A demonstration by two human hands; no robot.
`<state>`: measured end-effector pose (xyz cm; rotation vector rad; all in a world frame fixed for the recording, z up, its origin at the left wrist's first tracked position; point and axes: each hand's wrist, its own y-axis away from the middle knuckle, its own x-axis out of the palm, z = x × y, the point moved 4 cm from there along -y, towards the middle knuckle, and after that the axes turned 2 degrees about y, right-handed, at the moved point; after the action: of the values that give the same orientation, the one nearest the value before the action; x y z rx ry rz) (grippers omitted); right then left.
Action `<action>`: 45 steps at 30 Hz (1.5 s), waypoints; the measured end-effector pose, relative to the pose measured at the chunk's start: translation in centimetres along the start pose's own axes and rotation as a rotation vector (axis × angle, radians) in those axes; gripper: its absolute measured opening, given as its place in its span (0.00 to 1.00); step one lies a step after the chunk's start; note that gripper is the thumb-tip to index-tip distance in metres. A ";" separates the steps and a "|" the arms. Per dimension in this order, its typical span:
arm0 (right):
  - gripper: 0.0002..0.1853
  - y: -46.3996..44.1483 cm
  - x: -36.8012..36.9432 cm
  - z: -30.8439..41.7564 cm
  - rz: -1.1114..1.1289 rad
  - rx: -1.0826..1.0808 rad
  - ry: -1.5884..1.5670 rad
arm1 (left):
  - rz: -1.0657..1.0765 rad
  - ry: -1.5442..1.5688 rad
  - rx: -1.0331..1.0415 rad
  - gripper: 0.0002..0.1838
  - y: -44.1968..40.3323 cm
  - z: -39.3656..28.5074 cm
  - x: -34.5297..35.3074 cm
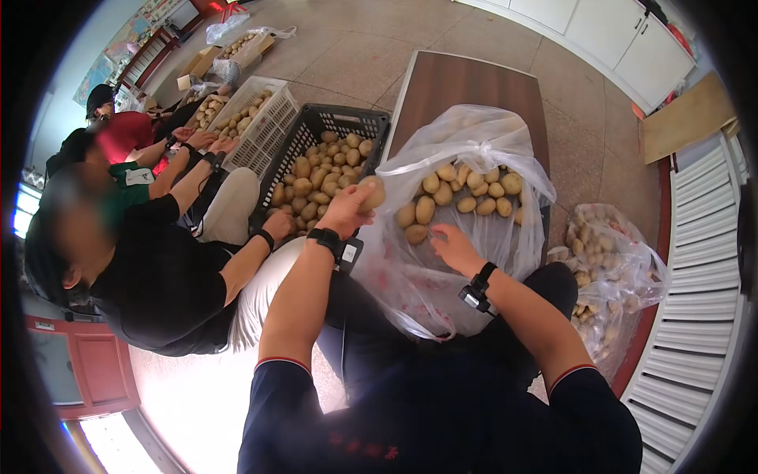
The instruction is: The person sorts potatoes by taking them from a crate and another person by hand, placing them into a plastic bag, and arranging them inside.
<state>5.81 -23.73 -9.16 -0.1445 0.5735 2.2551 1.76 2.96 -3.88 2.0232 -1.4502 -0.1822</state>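
Note:
My left hand [346,212] is closed around a potato [372,194], raised between the black crate [382,130] and the clear plastic bag [493,136]. Inside the bag, several loose potatoes [466,189] lie toward its far side. My right hand [459,251] hovers over the near part of the bag's mouth, its fingers bent but apart and nothing in them. Closest to its fingertips is a potato [415,234] at the left of the bag. The bag rests on a brown wooden table [474,79], and its near edge hangs toward my lap.
At my left, a person in black [170,268] has a hand [278,225] at the black crate's potatoes. Farther along, other people sit by a white crate [257,142] of potatoes. A plastic bag of potatoes [608,261] stands on the floor at right, beside a white radiator [687,340].

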 end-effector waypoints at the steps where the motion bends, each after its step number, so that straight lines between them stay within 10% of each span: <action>1: 0.21 0.2 -0.6 -0.1 -0.071 -0.074 0.159 | -0.067 0.057 -0.003 0.22 -0.2 0.1 -0.7; 20: 0.20 -1.8 2.0 7.4 -0.162 -0.737 1.075 | -0.434 0.474 0.187 0.19 -3.0 2.5 -11.3; 38: 0.22 -3.1 4.2 5.9 -0.013 -0.496 1.279 | -0.480 0.283 0.115 0.17 -2.1 0.5 -7.2; 45: 0.25 -0.8 2.0 4.0 -0.067 -0.704 1.251 | -0.466 0.241 0.123 0.14 -1.5 0.1 -6.6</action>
<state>5.32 -20.17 -6.46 -1.9435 0.3049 1.9754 0.38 9.10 -6.48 2.3659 -0.8472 -0.0390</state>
